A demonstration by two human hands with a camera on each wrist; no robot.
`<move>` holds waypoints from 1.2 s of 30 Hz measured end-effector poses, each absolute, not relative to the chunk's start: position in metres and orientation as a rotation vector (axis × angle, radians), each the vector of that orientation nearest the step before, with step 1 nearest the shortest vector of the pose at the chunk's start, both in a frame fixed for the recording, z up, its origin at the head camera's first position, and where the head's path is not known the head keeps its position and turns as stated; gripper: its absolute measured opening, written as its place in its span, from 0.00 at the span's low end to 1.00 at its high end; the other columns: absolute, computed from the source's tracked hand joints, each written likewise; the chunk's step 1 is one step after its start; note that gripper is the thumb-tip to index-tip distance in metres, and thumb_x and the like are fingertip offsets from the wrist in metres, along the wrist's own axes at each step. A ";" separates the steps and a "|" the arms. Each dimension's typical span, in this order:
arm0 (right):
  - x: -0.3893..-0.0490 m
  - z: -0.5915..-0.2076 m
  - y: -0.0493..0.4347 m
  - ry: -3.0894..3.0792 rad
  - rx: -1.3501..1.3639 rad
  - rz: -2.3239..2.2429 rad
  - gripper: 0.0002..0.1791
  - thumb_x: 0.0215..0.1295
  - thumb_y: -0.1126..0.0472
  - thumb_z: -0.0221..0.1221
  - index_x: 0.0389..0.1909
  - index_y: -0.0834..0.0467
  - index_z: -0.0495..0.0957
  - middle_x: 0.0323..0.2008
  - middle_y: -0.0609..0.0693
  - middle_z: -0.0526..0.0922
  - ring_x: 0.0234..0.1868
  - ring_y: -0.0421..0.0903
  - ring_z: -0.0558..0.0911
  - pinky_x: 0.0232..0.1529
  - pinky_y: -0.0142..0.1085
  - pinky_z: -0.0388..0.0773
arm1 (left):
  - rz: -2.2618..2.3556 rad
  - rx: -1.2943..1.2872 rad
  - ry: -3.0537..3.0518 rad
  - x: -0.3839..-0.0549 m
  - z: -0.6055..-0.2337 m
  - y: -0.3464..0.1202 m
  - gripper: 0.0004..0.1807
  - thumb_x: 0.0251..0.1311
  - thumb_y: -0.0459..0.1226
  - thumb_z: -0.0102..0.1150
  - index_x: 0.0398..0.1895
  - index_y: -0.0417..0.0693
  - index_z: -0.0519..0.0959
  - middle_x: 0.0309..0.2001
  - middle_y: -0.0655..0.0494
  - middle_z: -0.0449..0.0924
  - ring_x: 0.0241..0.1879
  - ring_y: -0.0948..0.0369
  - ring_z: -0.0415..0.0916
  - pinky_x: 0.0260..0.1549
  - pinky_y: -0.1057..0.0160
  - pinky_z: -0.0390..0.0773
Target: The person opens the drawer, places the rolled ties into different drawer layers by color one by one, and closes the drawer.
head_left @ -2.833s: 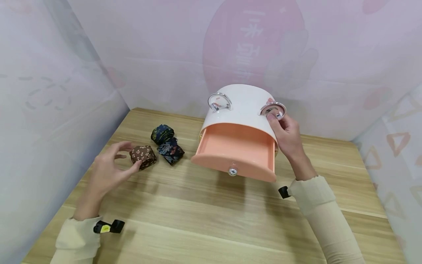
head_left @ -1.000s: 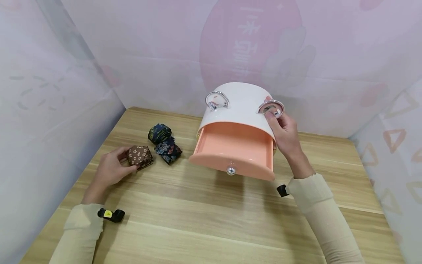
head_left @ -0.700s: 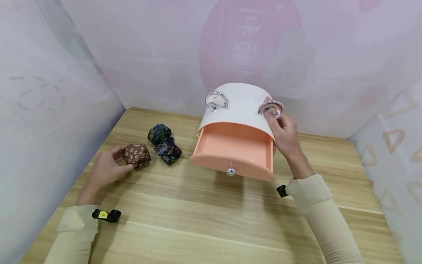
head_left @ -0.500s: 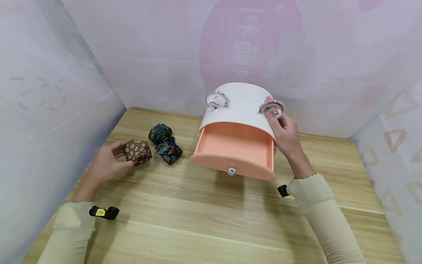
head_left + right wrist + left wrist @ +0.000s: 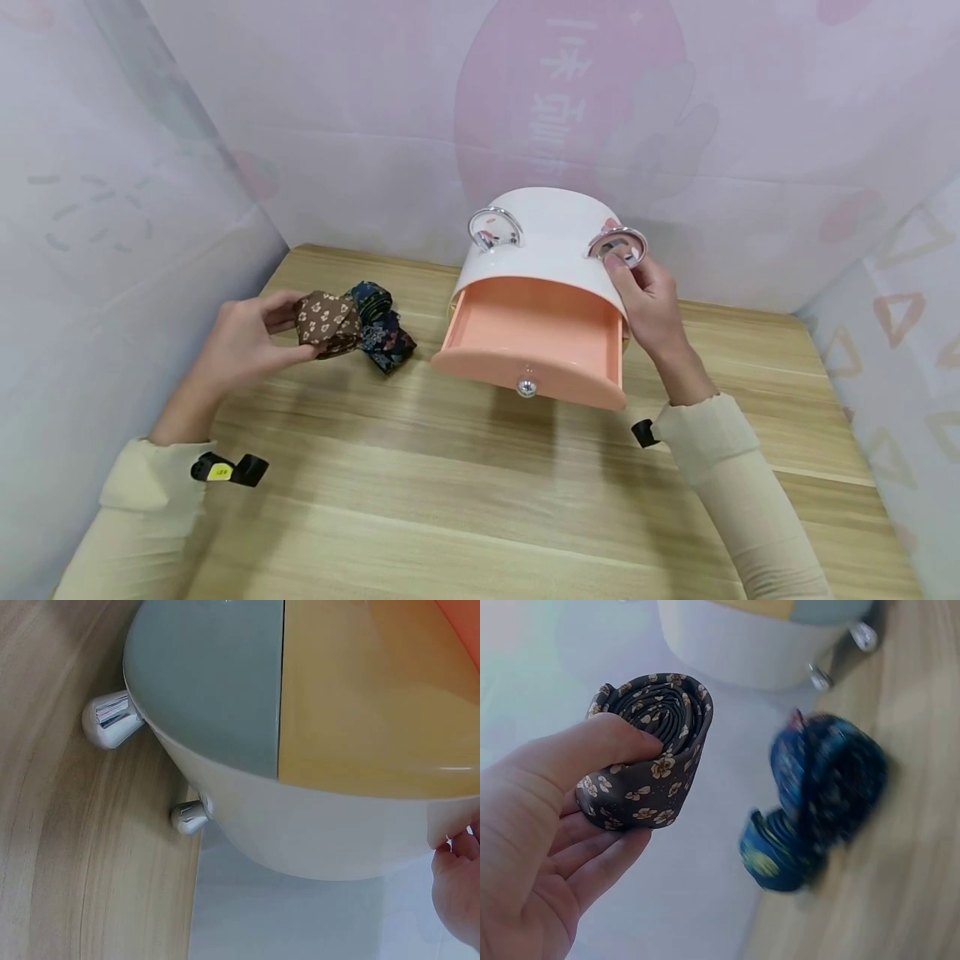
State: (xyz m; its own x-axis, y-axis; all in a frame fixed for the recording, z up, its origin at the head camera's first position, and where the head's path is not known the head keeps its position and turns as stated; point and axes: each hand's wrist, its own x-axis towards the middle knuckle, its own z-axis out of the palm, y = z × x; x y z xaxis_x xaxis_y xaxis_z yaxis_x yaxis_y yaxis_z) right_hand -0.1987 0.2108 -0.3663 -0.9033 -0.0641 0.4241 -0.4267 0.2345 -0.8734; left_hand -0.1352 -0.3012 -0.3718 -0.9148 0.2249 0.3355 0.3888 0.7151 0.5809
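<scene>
My left hand (image 5: 243, 346) grips a rolled brown necktie (image 5: 322, 321) with a pale flower print, thumb on its coiled end in the left wrist view. The roll is raised over the table. Just beyond it lie two other rolled neckties, a dark blue-green one (image 5: 371, 300) and a navy floral one (image 5: 387, 343). With thumb and fingers my right hand (image 5: 651, 308) holds the right silver ear-shaped ring (image 5: 618, 244) on top of a white storage box (image 5: 555, 225). The box's peach drawer (image 5: 525, 383), with a round silver knob, is pulled out and bare inside.
The box stands on short silver feet (image 5: 112, 720); its other fronts are grey-green (image 5: 202, 675) and yellow (image 5: 367, 705). A second silver ring (image 5: 497, 229) sits at its left. Printed cloth walls (image 5: 360, 150) enclose the wooden table (image 5: 420, 500).
My left hand has closed round the brown necktie, lifted it and brought it slightly right, so it now overlaps the blue-green one in the head view. My right hand stays on the ring.
</scene>
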 end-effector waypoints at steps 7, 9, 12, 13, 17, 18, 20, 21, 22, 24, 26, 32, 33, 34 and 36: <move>-0.199 -0.367 0.210 -2.226 0.441 1.685 0.20 0.81 0.53 0.54 0.63 0.58 0.82 0.75 0.45 0.75 0.45 0.31 0.84 0.41 0.22 0.82 | -1.027 -0.587 -2.646 -0.138 -0.339 -0.277 0.31 0.40 0.24 0.81 0.54 0.35 0.84 0.47 0.36 0.90 0.42 0.94 0.73 0.44 0.85 0.79; -0.199 -0.368 0.209 -2.224 0.439 1.698 0.20 0.81 0.53 0.55 0.64 0.58 0.82 0.75 0.45 0.76 0.45 0.31 0.84 0.41 0.22 0.83 | -1.045 -0.606 -2.642 -0.137 -0.330 -0.271 0.32 0.40 0.24 0.81 0.55 0.35 0.84 0.48 0.36 0.90 0.43 0.93 0.74 0.44 0.85 0.80; -0.198 -0.368 0.208 -2.226 0.441 1.710 0.20 0.81 0.54 0.55 0.65 0.59 0.81 0.74 0.46 0.76 0.48 0.33 0.84 0.44 0.22 0.83 | -1.037 -0.630 -2.644 -0.136 -0.318 -0.262 0.33 0.39 0.24 0.82 0.55 0.37 0.84 0.48 0.39 0.90 0.43 0.86 0.80 0.44 0.84 0.81; -0.198 -0.369 0.207 -2.224 0.442 1.715 0.20 0.81 0.54 0.55 0.64 0.60 0.81 0.74 0.46 0.76 0.48 0.34 0.84 0.43 0.23 0.84 | -1.031 -0.640 -2.642 -0.136 -0.314 -0.259 0.33 0.39 0.24 0.83 0.55 0.38 0.84 0.48 0.40 0.90 0.44 0.85 0.81 0.44 0.84 0.81; -0.199 -0.368 0.207 -2.218 0.442 1.723 0.21 0.81 0.54 0.54 0.65 0.61 0.80 0.75 0.47 0.76 0.51 0.33 0.84 0.46 0.22 0.84 | -1.009 -0.686 -2.624 -0.138 -0.304 -0.247 0.33 0.39 0.25 0.83 0.55 0.38 0.84 0.48 0.43 0.91 0.44 0.80 0.84 0.45 0.83 0.81; -0.199 -0.368 0.206 -2.221 0.440 1.719 0.21 0.81 0.54 0.54 0.66 0.60 0.80 0.75 0.47 0.76 0.50 0.32 0.84 0.46 0.22 0.84 | -1.021 -0.699 -2.616 -0.139 -0.302 -0.244 0.32 0.40 0.25 0.83 0.55 0.38 0.85 0.48 0.43 0.91 0.44 0.83 0.82 0.45 0.82 0.82; -0.200 -0.368 0.206 -2.222 0.436 1.714 0.22 0.81 0.53 0.54 0.67 0.58 0.80 0.75 0.47 0.76 0.48 0.32 0.84 0.44 0.22 0.83 | -1.036 -0.721 -2.610 -0.140 -0.298 -0.239 0.31 0.41 0.25 0.82 0.54 0.39 0.85 0.47 0.44 0.91 0.45 0.79 0.85 0.45 0.82 0.82; -0.201 -0.368 0.206 -2.220 0.438 1.714 0.22 0.81 0.53 0.54 0.67 0.58 0.80 0.75 0.47 0.76 0.48 0.32 0.84 0.44 0.22 0.83 | -1.044 -0.734 -2.606 -0.140 -0.296 -0.236 0.31 0.41 0.25 0.82 0.54 0.39 0.85 0.47 0.44 0.91 0.45 0.76 0.87 0.45 0.81 0.83; -0.201 -0.368 0.206 -2.222 0.442 1.713 0.22 0.81 0.53 0.54 0.68 0.58 0.79 0.76 0.47 0.75 0.49 0.32 0.84 0.44 0.21 0.83 | -1.052 -0.744 -2.603 -0.141 -0.295 -0.233 0.31 0.41 0.25 0.81 0.55 0.39 0.85 0.47 0.44 0.91 0.45 0.72 0.88 0.45 0.81 0.83; -0.201 -0.367 0.206 -2.227 0.439 1.708 0.22 0.81 0.53 0.54 0.68 0.58 0.79 0.75 0.48 0.75 0.46 0.33 0.83 0.42 0.22 0.83 | -1.073 -0.767 -2.592 -0.141 -0.292 -0.228 0.31 0.42 0.25 0.80 0.55 0.39 0.85 0.47 0.44 0.91 0.45 0.62 0.91 0.45 0.81 0.83; -0.201 -0.367 0.206 -2.236 0.431 1.700 0.22 0.81 0.53 0.55 0.67 0.58 0.80 0.73 0.50 0.77 0.44 0.34 0.83 0.40 0.22 0.83 | -1.098 -0.797 -2.580 -0.143 -0.290 -0.223 0.31 0.43 0.26 0.80 0.56 0.39 0.85 0.47 0.42 0.91 0.46 0.52 0.92 0.45 0.82 0.82; -0.203 -0.367 0.207 -2.235 0.427 1.705 0.21 0.81 0.52 0.54 0.67 0.54 0.80 0.74 0.47 0.76 0.46 0.33 0.84 0.43 0.22 0.83 | -1.145 -0.844 -2.597 -0.145 -0.281 -0.205 0.31 0.46 0.27 0.79 0.58 0.40 0.84 0.50 0.42 0.90 0.48 0.48 0.91 0.46 0.85 0.80; -0.203 -0.367 0.207 -2.230 0.431 1.713 0.21 0.81 0.52 0.54 0.68 0.54 0.80 0.76 0.46 0.74 0.48 0.32 0.84 0.44 0.22 0.83 | -1.151 -0.853 -2.600 -0.146 -0.280 -0.201 0.30 0.46 0.27 0.78 0.58 0.40 0.84 0.50 0.43 0.90 0.48 0.49 0.91 0.47 0.83 0.80; -0.203 -0.367 0.208 -2.225 0.433 1.719 0.21 0.81 0.53 0.54 0.68 0.55 0.80 0.76 0.45 0.74 0.49 0.32 0.84 0.45 0.21 0.83 | -1.153 -0.861 -2.601 -0.146 -0.279 -0.198 0.30 0.46 0.27 0.78 0.58 0.40 0.84 0.50 0.43 0.90 0.48 0.49 0.91 0.47 0.83 0.81; -0.203 -0.368 0.208 -2.220 0.432 1.718 0.22 0.81 0.53 0.54 0.68 0.56 0.80 0.76 0.46 0.74 0.49 0.32 0.84 0.45 0.21 0.83 | -1.191 -0.893 -2.592 -0.148 -0.278 -0.191 0.30 0.47 0.27 0.78 0.58 0.38 0.83 0.51 0.43 0.89 0.49 0.49 0.91 0.48 0.79 0.83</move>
State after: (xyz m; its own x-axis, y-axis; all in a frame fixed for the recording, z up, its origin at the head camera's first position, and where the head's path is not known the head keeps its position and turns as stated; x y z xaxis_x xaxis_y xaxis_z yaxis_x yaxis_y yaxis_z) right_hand -0.2031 0.2081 -0.3676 -0.9099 -0.0527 0.4115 -0.4116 0.2394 -0.8793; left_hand -0.1484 -0.1911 -0.2780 -0.8109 0.4543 0.3689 0.5758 0.5069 0.6415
